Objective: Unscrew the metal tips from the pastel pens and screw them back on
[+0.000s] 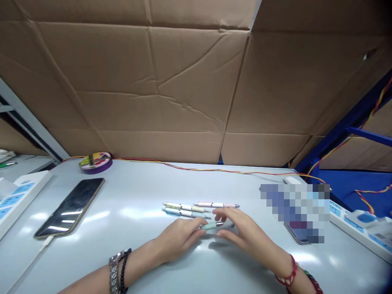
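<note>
A pen with a pale green barrel and a silver tip is pinched between the thumb and fingers of my left hand, its tip pointing right. My right hand is just beyond that tip, thumb and fingers apart, holding nothing visible. A small dark tip shows under its fingers; what it belongs to is hidden. Behind my left hand lie a pale yellow pen and a light blue pen, side by side. A pink and white pen lies just past my right fingertips.
On the left lie a charging phone, a white power strip and a round purple tin. Red and yellow wires run along the back edge before cardboard. To the right are a blurred-out item and another power strip.
</note>
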Action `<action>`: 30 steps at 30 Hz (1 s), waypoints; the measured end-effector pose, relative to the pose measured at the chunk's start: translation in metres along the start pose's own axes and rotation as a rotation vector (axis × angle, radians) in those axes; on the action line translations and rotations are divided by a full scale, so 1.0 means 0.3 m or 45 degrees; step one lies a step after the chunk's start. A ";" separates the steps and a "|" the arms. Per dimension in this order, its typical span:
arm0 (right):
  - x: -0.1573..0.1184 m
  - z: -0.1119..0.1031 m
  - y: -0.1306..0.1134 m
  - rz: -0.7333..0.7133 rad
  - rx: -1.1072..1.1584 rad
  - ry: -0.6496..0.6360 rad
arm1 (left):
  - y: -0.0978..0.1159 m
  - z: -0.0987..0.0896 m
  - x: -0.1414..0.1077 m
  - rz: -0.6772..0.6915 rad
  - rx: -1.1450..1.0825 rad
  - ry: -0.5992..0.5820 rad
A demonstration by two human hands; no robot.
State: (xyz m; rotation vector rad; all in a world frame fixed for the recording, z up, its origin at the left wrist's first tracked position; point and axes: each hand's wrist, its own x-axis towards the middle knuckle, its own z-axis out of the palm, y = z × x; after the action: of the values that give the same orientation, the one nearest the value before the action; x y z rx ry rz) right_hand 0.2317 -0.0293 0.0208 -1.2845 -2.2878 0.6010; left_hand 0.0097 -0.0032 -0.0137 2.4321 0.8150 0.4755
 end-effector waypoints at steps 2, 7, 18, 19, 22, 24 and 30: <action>-0.002 -0.013 -0.001 0.032 0.014 -0.046 | -0.002 0.000 0.001 0.008 -0.007 -0.005; -0.003 -0.025 0.003 0.054 -0.185 -0.149 | -0.003 -0.002 0.001 0.016 -0.022 -0.034; 0.008 -0.003 0.020 -0.076 -0.303 -0.060 | 0.001 -0.005 0.000 -0.006 -0.036 -0.060; 0.007 -0.002 0.019 -0.060 -0.299 -0.055 | 0.000 -0.004 -0.001 -0.007 -0.036 -0.059; 0.005 -0.007 0.015 -0.046 -0.177 -0.024 | -0.003 -0.002 -0.002 -0.019 -0.026 -0.049; 0.004 -0.008 0.014 -0.059 -0.102 0.001 | -0.006 -0.001 -0.003 -0.033 -0.019 -0.040; 0.001 0.030 -0.014 0.062 0.288 0.064 | 0.001 0.000 -0.005 0.008 -0.119 0.000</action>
State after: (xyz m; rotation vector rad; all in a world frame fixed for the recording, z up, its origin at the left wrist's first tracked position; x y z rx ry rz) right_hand 0.2235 -0.0325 0.0161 -1.2335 -2.0850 0.8088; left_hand 0.0086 -0.0044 -0.0140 2.3495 0.7685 0.5042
